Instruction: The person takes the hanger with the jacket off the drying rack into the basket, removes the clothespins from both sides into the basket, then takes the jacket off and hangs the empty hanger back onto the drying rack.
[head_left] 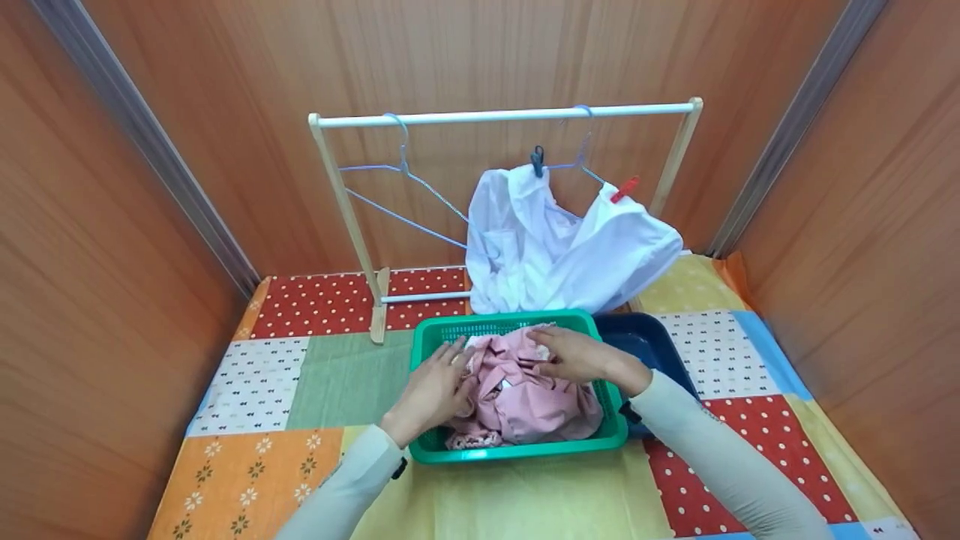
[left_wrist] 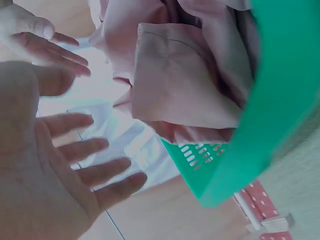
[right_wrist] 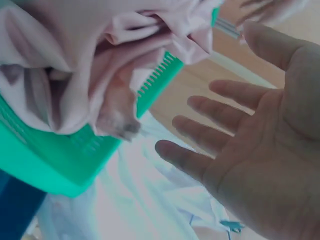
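Both hands, fingers spread and straight, lie flat over the pink clothes point(head_left: 525, 397) piled in the green basket point(head_left: 517, 447): left hand point(head_left: 433, 390) at the left side, right hand point(head_left: 574, 355) on top. A dark blue tub point(head_left: 645, 339) sits just right of the basket. Behind the basket, a white shirt point(head_left: 555, 251) hangs from the drying rack point(head_left: 502, 115).

The far side is blocked by the rack point(head_left: 502, 116) and white shirt point(head_left: 555, 247); bare bench point(head_left: 330, 375) is left of the basket point(head_left: 517, 450).
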